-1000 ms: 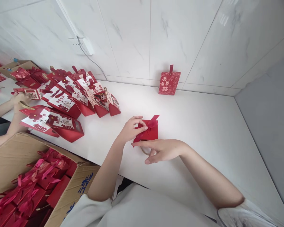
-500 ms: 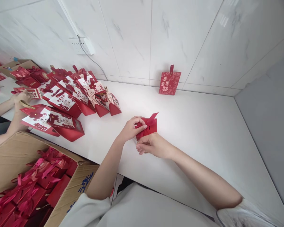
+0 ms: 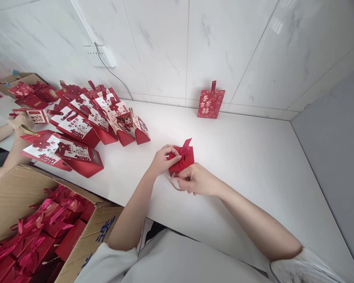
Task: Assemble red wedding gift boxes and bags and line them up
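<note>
A small red gift box (image 3: 188, 155) sits on the white table in front of me, a red ribbon (image 3: 186, 147) standing up from its top. My left hand (image 3: 164, 159) is closed on the box's left side, thumb and fingers pressing the ribbon against it. At the near side, my right hand (image 3: 196, 179) has its fingers curled around a beige twisted cord (image 3: 176, 187), which loops out from the box's lower left edge. The fingers hide the cord's far end. A dark slot shows on the box's top.
A red tag card (image 3: 211, 103) leans on the tiled wall. Several red-and-white gift boxes (image 3: 78, 126) crowd the left of the table. An open carton (image 3: 102, 232) of red ribboned boxes (image 3: 44, 236) stands at lower left. Another person's hands (image 3: 21, 125) are at far left.
My right hand has moved slightly right, and more of the twisted cord now shows in a loop. My left hand stays on the box. The view has shifted a little.
</note>
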Tool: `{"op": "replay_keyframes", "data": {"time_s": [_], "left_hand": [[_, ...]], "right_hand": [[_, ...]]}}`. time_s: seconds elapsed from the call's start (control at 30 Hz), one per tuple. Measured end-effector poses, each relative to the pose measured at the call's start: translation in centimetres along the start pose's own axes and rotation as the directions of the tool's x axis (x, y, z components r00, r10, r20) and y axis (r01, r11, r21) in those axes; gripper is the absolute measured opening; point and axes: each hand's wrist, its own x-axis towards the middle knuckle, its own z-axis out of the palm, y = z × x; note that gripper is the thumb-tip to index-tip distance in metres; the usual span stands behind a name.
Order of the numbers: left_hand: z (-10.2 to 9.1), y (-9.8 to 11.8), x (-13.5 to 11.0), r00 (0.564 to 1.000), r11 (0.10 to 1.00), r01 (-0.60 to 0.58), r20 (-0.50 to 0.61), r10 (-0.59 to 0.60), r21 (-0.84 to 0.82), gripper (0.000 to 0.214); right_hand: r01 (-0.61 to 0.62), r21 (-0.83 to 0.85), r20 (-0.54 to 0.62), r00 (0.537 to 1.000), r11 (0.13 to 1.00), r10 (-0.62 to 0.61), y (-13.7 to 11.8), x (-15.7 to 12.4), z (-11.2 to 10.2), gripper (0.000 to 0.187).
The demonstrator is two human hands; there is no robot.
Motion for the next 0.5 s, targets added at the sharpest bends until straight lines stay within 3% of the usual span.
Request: {"op": "replay_keyframes", "data": {"time_s": [0.2,0.3,0.43,0.5], "left_hand": [[0.0,0.2,0.0,1.000,1.000,-0.002,-0.008,0.003,0.031,0.014],[0.0,0.4,0.0,1.000,1.000,0.006,-0.006,-0.006,0.026,0.014],[-0.4,0.9,-0.2,0.999,1.000,0.019,0.038,-0.019,0.021,0.015],[-0.8,1.4,-0.5,0.994,0.999,0.038,0.108,-0.034,-0.034,0.017]], "right_hand": [[0.064,-0.144,0.052,0.997,0.987,-0.057,0.2,0.0,-0.3,0.033],[-0.040,-0.147,0.126,0.990,0.988,0.059,0.1,0.0,-0.7,0.029],[-0.154,-0.129,0.367,0.910,0.980,0.191,-0.9,-1.1,-2.8,0.020],[-0.150,-0.083,0.344,0.924,0.985,0.170,-1.4,-1.9,-4.3,0.027]]}}
